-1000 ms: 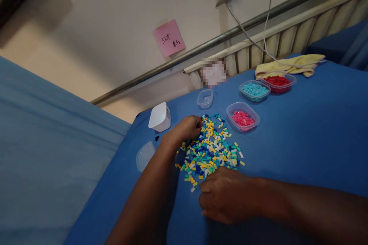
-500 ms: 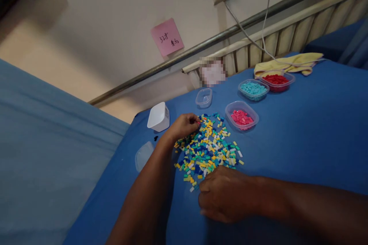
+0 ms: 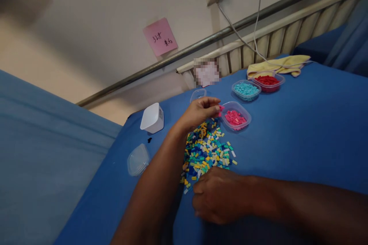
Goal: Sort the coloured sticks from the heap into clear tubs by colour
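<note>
A heap of small mixed-colour bricks (image 3: 208,153) lies on the blue cloth (image 3: 301,130). My left hand (image 3: 199,113) hovers above the heap's far edge, fingers pinched on a small pink brick (image 3: 221,108) right beside the clear tub of pink bricks (image 3: 235,116). My right hand (image 3: 220,195) rests on the cloth at the heap's near edge with its fingers curled under; what they hold, if anything, is hidden.
Clear tubs of light-blue bricks (image 3: 246,89) and red bricks (image 3: 268,81) stand further back, near a yellow cloth (image 3: 276,66). An empty clear tub (image 3: 197,94), a white box (image 3: 151,118) and a clear lid (image 3: 138,159) lie to the left. A cable hangs from the wall.
My left hand has lifted from the heap's far-left edge and moved right toward the pink tub, now pinching a pink brick. The right hand has stayed put.
</note>
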`<state>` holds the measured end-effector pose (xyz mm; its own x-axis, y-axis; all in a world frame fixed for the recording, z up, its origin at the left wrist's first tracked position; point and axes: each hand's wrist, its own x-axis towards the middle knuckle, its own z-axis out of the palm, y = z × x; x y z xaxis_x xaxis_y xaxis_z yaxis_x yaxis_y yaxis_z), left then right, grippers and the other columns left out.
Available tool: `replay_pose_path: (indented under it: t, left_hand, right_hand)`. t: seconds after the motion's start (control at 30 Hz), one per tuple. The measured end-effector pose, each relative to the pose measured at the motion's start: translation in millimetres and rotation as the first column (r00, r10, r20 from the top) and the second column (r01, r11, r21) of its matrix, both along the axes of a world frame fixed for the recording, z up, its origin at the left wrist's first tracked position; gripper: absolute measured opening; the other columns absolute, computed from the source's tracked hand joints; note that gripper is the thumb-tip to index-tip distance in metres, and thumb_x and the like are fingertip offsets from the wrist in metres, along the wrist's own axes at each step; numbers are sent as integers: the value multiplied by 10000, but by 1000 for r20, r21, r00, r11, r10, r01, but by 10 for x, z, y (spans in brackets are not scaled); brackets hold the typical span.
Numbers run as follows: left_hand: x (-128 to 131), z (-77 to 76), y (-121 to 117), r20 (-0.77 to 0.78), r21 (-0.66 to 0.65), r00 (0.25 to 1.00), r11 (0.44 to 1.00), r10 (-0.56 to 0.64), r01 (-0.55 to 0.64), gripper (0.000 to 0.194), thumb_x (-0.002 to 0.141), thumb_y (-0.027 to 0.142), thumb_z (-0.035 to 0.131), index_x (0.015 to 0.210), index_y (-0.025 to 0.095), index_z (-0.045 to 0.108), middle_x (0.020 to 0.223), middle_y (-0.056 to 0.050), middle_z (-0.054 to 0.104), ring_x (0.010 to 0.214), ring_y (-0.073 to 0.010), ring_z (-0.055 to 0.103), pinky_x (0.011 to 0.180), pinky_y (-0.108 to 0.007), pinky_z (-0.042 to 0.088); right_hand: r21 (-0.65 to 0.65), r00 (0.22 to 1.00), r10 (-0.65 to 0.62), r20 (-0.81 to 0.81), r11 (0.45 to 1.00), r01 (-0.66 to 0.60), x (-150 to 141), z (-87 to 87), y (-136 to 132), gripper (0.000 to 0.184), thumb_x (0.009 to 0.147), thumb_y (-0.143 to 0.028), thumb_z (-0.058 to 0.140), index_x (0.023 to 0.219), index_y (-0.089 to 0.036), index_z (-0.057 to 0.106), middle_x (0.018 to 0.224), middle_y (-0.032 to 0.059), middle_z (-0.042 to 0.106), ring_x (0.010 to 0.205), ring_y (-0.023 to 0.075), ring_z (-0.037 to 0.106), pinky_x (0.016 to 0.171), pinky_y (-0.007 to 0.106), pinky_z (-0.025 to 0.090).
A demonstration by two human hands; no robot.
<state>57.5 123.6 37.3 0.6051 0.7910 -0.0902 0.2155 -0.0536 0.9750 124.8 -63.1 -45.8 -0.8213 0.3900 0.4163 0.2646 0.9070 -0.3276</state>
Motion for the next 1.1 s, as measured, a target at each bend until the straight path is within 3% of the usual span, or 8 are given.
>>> replay_pose_path:
  t: [0.1,0.2,0.27,0.33,0.43,0.8,1.0,1.1]
  left_hand:
    - [-25,39,102,-81,103,996,995,26,-17,272,907,237,782,1157,135,749,976,-65,742,804,-147,715,760,-288,592]
    - [-334,67,308,-296,311,934,944,201,-105,189,944,264,718,1062,128,777,876,-47,735,751,-148,691,747,-285,577]
    - [-604,65,438,-496,475,791,874,359,-100,214,963,246,651,1066,131,798,863,-54,755,765,-175,700,763,-297,568]
    - [-831,33,516,-693,554,578,831,431,44,255,962,223,618,1093,148,823,986,-75,802,913,-222,738,854,-316,561]
    - [-989,-65,518,-792,515,459,844,402,149,271,917,193,653,1111,176,841,1096,-78,820,1028,-253,738,920,-320,541]
    - [-969,-194,338,-856,476,349,844,381,248,273,888,190,657,1122,158,793,1053,-111,801,923,-247,705,772,-303,482]
    - [-967,-149,261,-824,527,387,811,415,253,240,882,218,666,1097,165,759,1047,-117,776,918,-259,686,750,-314,463]
    - [-850,-85,216,-759,566,511,797,403,212,203,898,233,664,1069,166,749,1000,-95,766,866,-238,673,727,-314,453]
  right_hand:
    - [18,1000,-4,-12,1000,4,3,8,-9,209,1002,-342,660,835,-237,730,775,-20,724,656,167,600,529,334,342]
    - [20,1000,-7,-14,1000,7,15,40,-18,231,1013,-363,655,838,-236,738,778,-20,728,669,169,623,526,337,365]
    - [14,1000,-7,-17,1000,7,19,54,-22,247,1021,-378,652,845,-230,743,788,-16,738,676,169,636,538,335,385]
    - [15,1000,1,-26,1000,-1,19,54,-27,257,1028,-380,644,852,-222,744,797,-7,747,683,171,644,555,332,401]
    - [12,999,-7,-39,1000,7,21,42,-34,251,1038,-373,628,872,-221,739,822,2,757,708,178,653,581,333,415]
    - [11,1000,6,-19,1000,-6,25,24,-28,289,1055,-399,594,883,-217,741,843,-2,757,731,181,671,584,342,439]
    - [-6,1000,-8,-3,1000,8,20,26,-29,279,1046,-415,618,899,-221,753,850,-2,768,743,178,680,589,326,422]
    - [-2,1000,0,-9,1000,0,19,25,-24,288,1053,-419,604,907,-222,756,850,1,766,735,184,670,586,330,420]
